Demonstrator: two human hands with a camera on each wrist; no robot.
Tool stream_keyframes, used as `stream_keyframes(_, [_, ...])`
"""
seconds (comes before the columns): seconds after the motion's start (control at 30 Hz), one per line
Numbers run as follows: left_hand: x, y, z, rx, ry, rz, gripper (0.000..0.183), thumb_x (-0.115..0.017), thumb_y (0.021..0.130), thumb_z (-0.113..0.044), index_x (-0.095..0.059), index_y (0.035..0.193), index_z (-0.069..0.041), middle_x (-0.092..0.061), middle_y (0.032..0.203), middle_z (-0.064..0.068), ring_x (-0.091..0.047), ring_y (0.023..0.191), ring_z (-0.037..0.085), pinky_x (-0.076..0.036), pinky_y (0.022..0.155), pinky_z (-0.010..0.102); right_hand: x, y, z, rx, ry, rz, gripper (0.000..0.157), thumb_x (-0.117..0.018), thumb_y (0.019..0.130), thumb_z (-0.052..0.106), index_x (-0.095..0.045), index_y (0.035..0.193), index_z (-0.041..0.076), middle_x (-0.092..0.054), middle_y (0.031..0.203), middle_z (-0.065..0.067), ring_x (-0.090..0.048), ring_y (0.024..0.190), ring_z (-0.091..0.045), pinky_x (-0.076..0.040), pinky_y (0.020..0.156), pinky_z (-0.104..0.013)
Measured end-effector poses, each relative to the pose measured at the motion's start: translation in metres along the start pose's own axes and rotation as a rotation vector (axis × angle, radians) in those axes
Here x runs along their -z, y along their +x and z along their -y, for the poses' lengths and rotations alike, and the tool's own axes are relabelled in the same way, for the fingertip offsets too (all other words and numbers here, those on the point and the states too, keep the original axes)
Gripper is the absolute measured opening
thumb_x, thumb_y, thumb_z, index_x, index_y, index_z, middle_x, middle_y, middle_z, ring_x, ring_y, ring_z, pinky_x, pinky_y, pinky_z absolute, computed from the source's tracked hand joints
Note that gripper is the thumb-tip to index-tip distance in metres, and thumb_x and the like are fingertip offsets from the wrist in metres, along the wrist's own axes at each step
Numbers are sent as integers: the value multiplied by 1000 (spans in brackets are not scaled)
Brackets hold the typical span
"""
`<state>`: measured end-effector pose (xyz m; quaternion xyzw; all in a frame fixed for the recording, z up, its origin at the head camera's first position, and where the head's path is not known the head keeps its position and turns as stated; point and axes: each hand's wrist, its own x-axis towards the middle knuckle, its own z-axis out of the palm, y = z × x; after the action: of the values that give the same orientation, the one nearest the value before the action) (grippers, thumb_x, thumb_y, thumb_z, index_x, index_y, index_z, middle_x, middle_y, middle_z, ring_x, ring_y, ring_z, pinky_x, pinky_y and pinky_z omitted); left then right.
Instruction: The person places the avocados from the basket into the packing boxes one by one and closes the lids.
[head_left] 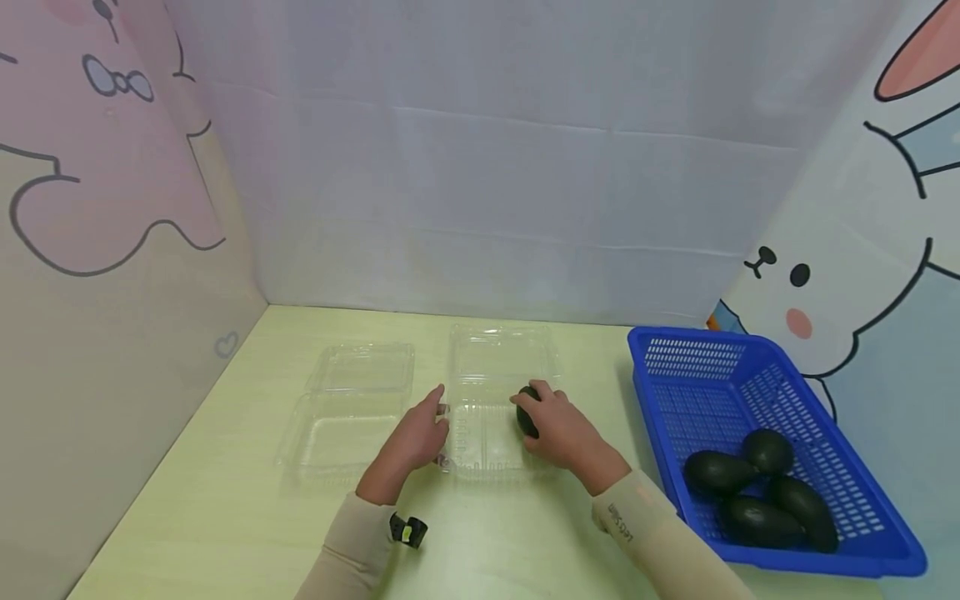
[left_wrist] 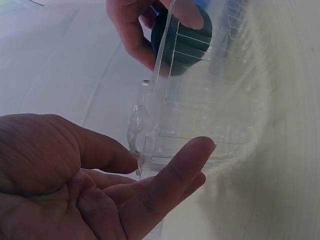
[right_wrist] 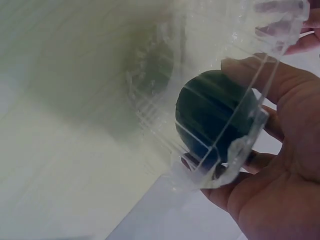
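Note:
In the head view, a clear plastic clamshell container point(head_left: 486, 437) lies with its lid spread out behind its base. My right hand point(head_left: 561, 425) grips a dark green avocado point(head_left: 527, 410) at the right side of that base. Through the clear wall in the right wrist view, the avocado point(right_wrist: 212, 115) shows, thumb on one side and fingers curled on the other. At the base's left edge is my left hand point(head_left: 415, 429). The left wrist view shows its thumb at the container's rim point(left_wrist: 142, 145) and its fingers under and beside it, pinching the edge.
A second clear clamshell container point(head_left: 341, 437) lies open on the left of the pale table point(head_left: 187, 517). To the right stands a blue plastic basket point(head_left: 652, 400) with several avocados point(head_left: 761, 521) at its near end. A white cloth backdrop point(head_left: 480, 183) closes off the rear.

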<state>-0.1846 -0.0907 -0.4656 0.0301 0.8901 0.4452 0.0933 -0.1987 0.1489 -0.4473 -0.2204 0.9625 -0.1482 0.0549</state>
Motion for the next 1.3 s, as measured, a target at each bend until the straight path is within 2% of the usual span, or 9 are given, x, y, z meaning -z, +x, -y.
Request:
stream_keyframes(0.57, [0, -1, -1, 2, 29, 4, 61, -47, 104, -1, -24, 159, 7, -55, 144, 29, -60, 58, 15, -47, 53, 30, -7, -2, -2, -19, 0, 12, 59, -83, 89, 11, -58, 143, 12, -36, 156, -24, -50, 127, -47, -54, 89, -54])
stream_keyframes(0.83, [1, -1, -2, 12, 34, 4, 61, -47, 104, -2, -24, 160, 6, -55, 144, 29, -61, 60, 15, -49, 55, 30, -10, -3, -4, -3, 5, 19, 60, -83, 89, 11, -58, 144, 12, -31, 160, -24, -51, 128, -48, -55, 89, -51])
stream_keyframes(0.97, [0, -1, 0, 23, 32, 6, 61, -47, 104, -2, -23, 160, 6, -55, 144, 28, -62, 60, 15, -49, 55, 31, -11, -4, -4, 9, -18, 6, 60, -82, 89, 12, -58, 144, 12, -32, 160, -24, -51, 129, -48, -54, 92, -53])
stream_keyframes(1.13, [-1, 0, 0, 31, 27, 8, 62, -47, 104, -2, -23, 161, 5, -54, 145, 28, -62, 61, 15, -49, 55, 31, 0, -12, 0, 40, -43, -40, 59, -81, 90, 16, -58, 145, 13, -34, 160, -23, -47, 134, -49, -47, 101, -60])
stream_keyframes(1.3, [0, 1, -2, 32, 21, 13, 62, -47, 104, -2, -22, 161, 5, -53, 146, 28, -62, 58, 16, -50, 55, 31, 27, -30, 4, 82, -28, -108, 59, -80, 91, 17, -57, 144, 10, -37, 159, -24, -48, 133, -49, -44, 103, -62])
